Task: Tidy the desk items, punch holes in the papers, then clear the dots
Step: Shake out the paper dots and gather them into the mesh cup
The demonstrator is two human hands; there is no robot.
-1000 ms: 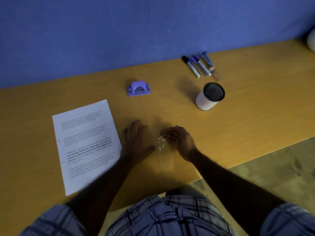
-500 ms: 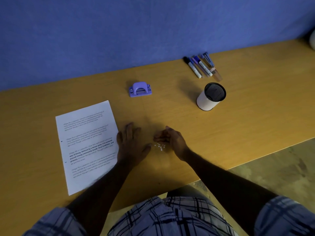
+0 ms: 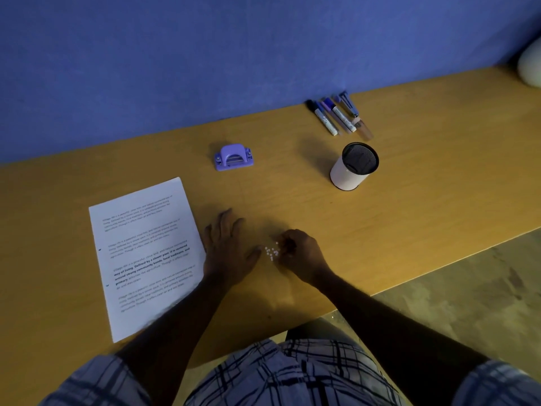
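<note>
The left hand (image 3: 225,249) lies flat, straight-fingered and holding nothing on the yellow wooden desk (image 3: 409,218), seemingly as a wall. At its three o'clock the right hand (image 3: 301,256) curls against the small white paper dots (image 3: 271,252), probably raking them together. Whether it pinches any, I cannot tell.

Setting: office or study workspace, dimly lit. Evidence:
- Long wood-laminate desk (image 3: 409,215) set flush against a plain blue wall (image 3: 205,68).
- Stack of printed papers (image 3: 140,259), typed paragraphs, near left on the desk.
- Purple hole punch (image 3: 233,157) at centre, farther back.
- Row of markers (image 3: 336,117) lying side by side, far right, by the wall.
- White pen cup (image 3: 352,167) with black mesh inside, upright, just nearer than the markers.
- Bare, mottled floor (image 3: 468,303) beyond the desk's near right edge.
</note>
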